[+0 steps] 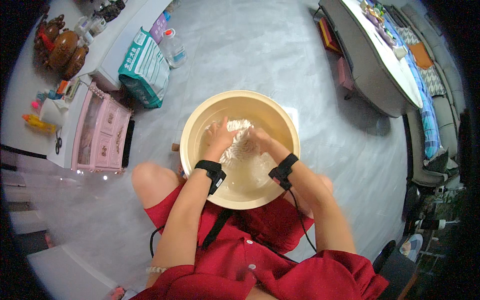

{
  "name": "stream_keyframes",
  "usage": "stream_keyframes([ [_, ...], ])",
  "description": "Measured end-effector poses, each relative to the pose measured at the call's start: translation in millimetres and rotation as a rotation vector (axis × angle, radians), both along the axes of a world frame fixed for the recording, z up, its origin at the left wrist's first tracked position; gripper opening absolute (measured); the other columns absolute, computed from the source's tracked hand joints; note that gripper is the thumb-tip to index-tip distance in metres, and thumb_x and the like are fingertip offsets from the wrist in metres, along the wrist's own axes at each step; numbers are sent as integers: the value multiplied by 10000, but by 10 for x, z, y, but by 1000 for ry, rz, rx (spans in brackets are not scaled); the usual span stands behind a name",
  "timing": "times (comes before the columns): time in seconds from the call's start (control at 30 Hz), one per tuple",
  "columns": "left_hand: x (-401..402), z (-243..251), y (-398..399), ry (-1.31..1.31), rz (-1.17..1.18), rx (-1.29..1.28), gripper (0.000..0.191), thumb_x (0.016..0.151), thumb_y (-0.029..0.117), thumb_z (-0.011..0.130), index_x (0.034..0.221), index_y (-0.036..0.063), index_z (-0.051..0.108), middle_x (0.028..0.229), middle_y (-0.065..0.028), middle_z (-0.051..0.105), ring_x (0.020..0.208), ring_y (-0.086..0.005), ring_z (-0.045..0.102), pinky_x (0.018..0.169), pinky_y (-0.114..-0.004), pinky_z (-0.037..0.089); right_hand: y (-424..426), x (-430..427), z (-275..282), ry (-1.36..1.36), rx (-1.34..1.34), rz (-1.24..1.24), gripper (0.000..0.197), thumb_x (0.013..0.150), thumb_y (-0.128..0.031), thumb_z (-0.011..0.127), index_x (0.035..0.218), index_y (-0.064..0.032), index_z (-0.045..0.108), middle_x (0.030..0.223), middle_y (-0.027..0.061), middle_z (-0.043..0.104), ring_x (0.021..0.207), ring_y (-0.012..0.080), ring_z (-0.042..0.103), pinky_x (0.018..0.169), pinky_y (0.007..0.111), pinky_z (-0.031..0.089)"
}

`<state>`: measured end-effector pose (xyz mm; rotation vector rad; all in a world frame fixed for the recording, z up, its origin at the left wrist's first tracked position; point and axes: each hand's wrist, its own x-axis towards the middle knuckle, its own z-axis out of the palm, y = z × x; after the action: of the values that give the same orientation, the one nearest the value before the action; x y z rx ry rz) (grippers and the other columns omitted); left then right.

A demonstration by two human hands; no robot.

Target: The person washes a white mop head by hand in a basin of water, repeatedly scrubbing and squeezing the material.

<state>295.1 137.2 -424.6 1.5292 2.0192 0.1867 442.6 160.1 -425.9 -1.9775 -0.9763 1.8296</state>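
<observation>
A round cream plastic basin (240, 204) stands on the floor between my bent knees, with cloudy water in it. Inside lies a white textile (240, 146) with a thick, ropy pile, partly under the water. My left hand (220, 137) is over the textile's left side, fingers spread and thumb against it. At its right edge is my right hand (260, 139), blurred and curled, its fingertips hidden; whether it grips the textile cannot be told. Both wrists carry black strapped devices, and a cable runs from the right one.
Left of the basin are a pink drawer cabinet (107, 131), a green-and-white bag (144, 71) bearing writing, and a clear plastic jug (173, 50). A table with a white top (397, 75) stands at right, before a grey sofa (446, 131). Scissors (58, 144) lie on the left counter.
</observation>
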Motion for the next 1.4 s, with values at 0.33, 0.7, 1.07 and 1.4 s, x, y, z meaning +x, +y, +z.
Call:
stream_keyframes([
  [0.33, -31, -801, 223, 38, 65, 104, 590, 734, 190, 604, 1263, 189, 341, 1298, -214, 300, 1149, -397, 350, 878, -463, 377, -109, -245, 154, 272, 56, -192, 429, 816, -302, 478, 1049, 58, 491, 904, 145, 551, 786, 248, 536, 650, 422, 436],
  [0.7, 533, 241, -370, -354, 124, 536, 339, 744, 358, 587, 927, 72, 586, 974, -150, 539, 907, -312, 511, 764, -407, 393, -122, -94, 398, 721, -87, -324, 386, 826, -387, 447, 949, -32, 539, 879, 98, 561, 774, 206, 519, 685, 381, 433],
  [1.07, 562, 218, 4, 73, 195, 628, 275, 811, 304, 481, 822, 57, 600, 871, -154, 545, 864, -339, 496, 716, -458, 390, -137, -193, 71, 891, 118, -252, 321, 869, -323, 412, 1009, -52, 511, 949, 65, 556, 811, 162, 529, 671, 310, 450],
  [1.4, 792, 195, -501, -191, 295, 576, 294, 813, 292, 483, 867, 18, 577, 852, -216, 517, 840, -359, 475, 759, -411, 387, -287, 88, 396, 426, 21, -238, 436, 836, -349, 464, 1082, 11, 482, 1073, 144, 512, 972, 265, 492, 778, 469, 392],
])
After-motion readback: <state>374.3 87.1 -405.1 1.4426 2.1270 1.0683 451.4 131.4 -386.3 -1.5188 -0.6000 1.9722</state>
